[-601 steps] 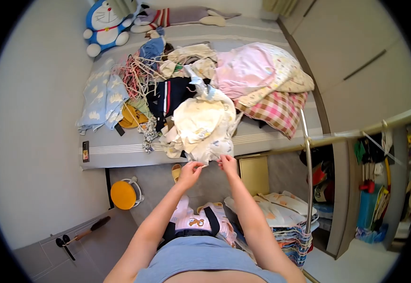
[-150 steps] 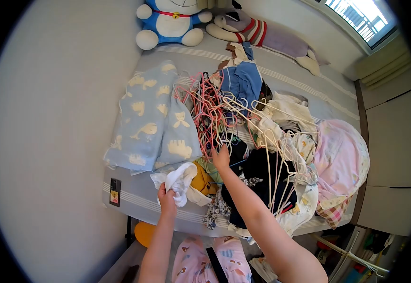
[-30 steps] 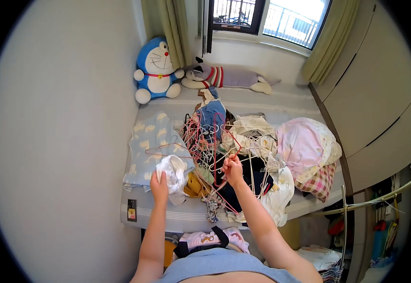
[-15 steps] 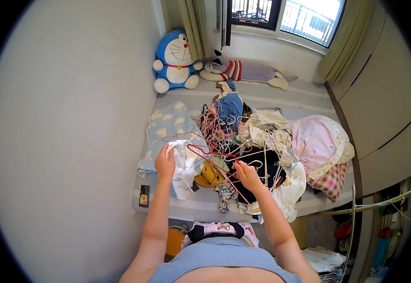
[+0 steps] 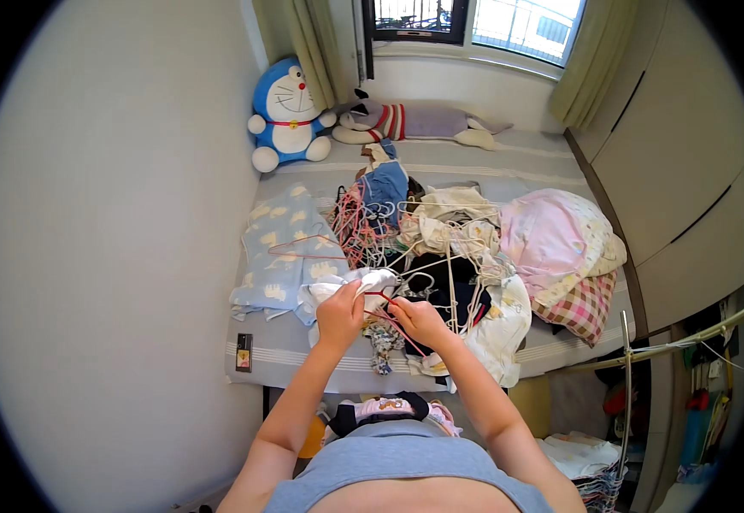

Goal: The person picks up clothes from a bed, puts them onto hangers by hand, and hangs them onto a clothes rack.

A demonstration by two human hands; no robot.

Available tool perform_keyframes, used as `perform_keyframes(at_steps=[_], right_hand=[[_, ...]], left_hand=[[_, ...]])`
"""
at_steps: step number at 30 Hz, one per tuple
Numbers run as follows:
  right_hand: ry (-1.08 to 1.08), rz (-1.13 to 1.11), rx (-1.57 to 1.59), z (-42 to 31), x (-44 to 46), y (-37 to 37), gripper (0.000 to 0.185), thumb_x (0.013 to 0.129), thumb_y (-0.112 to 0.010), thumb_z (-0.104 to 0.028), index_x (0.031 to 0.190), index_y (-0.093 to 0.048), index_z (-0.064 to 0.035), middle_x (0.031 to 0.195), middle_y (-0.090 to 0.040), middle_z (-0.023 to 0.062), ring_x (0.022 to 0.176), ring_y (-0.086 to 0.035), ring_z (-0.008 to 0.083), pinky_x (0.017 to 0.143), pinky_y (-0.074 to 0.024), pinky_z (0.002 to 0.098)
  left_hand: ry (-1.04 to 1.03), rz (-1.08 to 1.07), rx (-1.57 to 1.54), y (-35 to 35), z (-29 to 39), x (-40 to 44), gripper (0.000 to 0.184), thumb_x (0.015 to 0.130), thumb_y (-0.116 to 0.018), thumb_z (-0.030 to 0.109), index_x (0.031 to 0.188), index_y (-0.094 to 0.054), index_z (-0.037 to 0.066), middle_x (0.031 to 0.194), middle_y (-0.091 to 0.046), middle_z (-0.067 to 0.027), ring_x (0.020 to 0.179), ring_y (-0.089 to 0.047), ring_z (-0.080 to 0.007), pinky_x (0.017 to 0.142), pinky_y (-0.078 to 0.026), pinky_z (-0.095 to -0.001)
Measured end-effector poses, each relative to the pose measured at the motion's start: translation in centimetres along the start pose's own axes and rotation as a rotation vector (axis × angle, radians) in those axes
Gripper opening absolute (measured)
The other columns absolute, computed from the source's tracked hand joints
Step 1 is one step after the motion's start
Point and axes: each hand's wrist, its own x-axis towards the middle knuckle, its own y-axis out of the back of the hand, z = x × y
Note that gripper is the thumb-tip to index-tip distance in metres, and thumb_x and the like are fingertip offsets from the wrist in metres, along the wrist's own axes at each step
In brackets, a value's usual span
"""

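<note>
Above the bed [image 5: 521,159], both hands grip the red hanger [image 5: 379,294].

The bed [image 5: 517,162] has a grey cover with pale stripes. At its far side sit a blue-and-white plush [image 5: 291,115] and a long grey plush [image 5: 427,122]. Nearer lie a light blue patterned cloth [image 5: 282,256], a tangle of hangers [image 5: 356,224] among heaped clothes [image 5: 449,218], pink bedding [image 5: 547,235] over a checked pillow [image 5: 584,308], and, by the near left corner, a phone [image 5: 244,352].
</note>
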Motion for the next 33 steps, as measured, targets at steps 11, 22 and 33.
perform_keyframes(at_steps=[11,22,33], right_hand=[[0.117,0.601,-0.206,1.3,-9.4,11.6,0.011,0.076,-0.066,-0.015,0.077,-0.059,-0.0063,0.062,-0.056,0.0078,0.059,-0.054,0.0241,0.053,-0.0407,0.0343],[-0.6,0.609,0.296,8.6,-16.0,2.9,0.058,0.075,-0.068,-0.036,0.112,-0.048,0.0036,0.098,-0.058,0.0149,0.081,-0.059,0.0221,0.075,-0.0464,0.0303],[-0.906,0.388,1.295,10.1,-14.3,3.5,0.023,0.082,-0.062,-0.031,0.085,-0.061,-0.0083,0.078,-0.063,-0.0004,0.065,-0.06,0.0096,0.052,-0.0472,0.025]], left_hand=[[-0.421,-0.343,0.089,-3.5,9.4,1.5,0.012,0.077,-0.062,0.019,0.083,-0.06,0.01,0.068,-0.059,-0.0097,0.064,-0.057,-0.0286,0.054,-0.043,-0.0389],[-0.111,-0.014,0.272,-7.4,15.3,-4.6,0.009,0.082,-0.058,0.018,0.081,-0.057,0.01,0.061,-0.056,-0.0082,0.057,-0.056,-0.028,0.049,-0.04,-0.0389],[0.03,0.009,0.34,-2.4,12.2,-11.1,0.005,0.081,-0.058,0.017,0.083,-0.059,0.012,0.066,-0.058,-0.0081,0.059,-0.056,-0.0283,0.049,-0.04,-0.0384]])
